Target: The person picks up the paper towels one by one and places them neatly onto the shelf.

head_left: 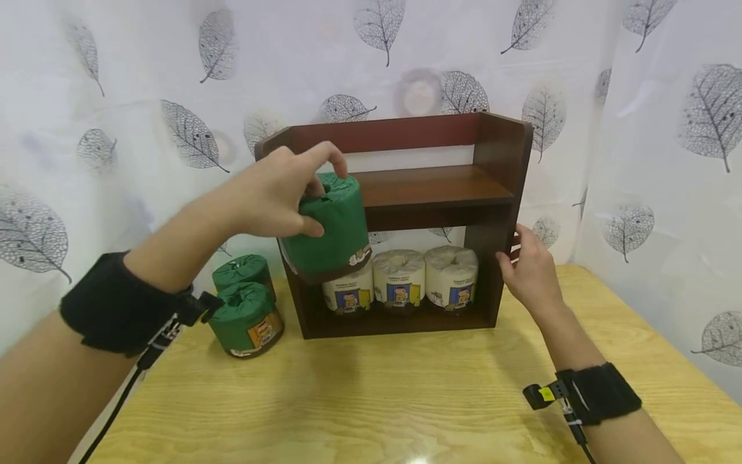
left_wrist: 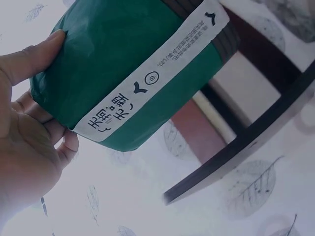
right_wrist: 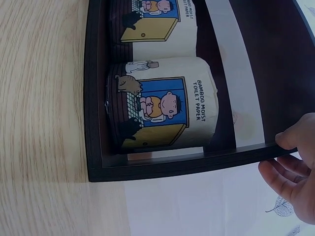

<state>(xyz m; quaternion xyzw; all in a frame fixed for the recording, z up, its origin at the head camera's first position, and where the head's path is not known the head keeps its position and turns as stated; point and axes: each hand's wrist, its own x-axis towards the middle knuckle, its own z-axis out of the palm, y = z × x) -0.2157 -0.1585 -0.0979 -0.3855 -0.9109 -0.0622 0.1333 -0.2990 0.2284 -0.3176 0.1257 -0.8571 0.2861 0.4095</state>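
My left hand [head_left: 284, 190] grips a green-wrapped toilet paper roll [head_left: 333, 232] by its top and side, holding it in the air before the left part of a dark brown wooden shelf [head_left: 429, 183]. In the left wrist view, the thumb presses the green wrapper [left_wrist: 118, 64], which has a white printed strip. My right hand [head_left: 530, 267] holds the front edge of the shelf's right side panel, thumb in front and fingers on the outer side. Several cream-wrapped toilet paper rolls [head_left: 400, 280] stand in a row on the lower level; the raised roll partly hides the leftmost.
Two more green rolls [head_left: 246, 322] stand on the wooden table [head_left: 377, 393] left of the shelf, one behind the other. A white curtain with leaf prints [head_left: 145, 77] hangs behind and to the sides. Each wrist wears a black strap with a small camera and cable.
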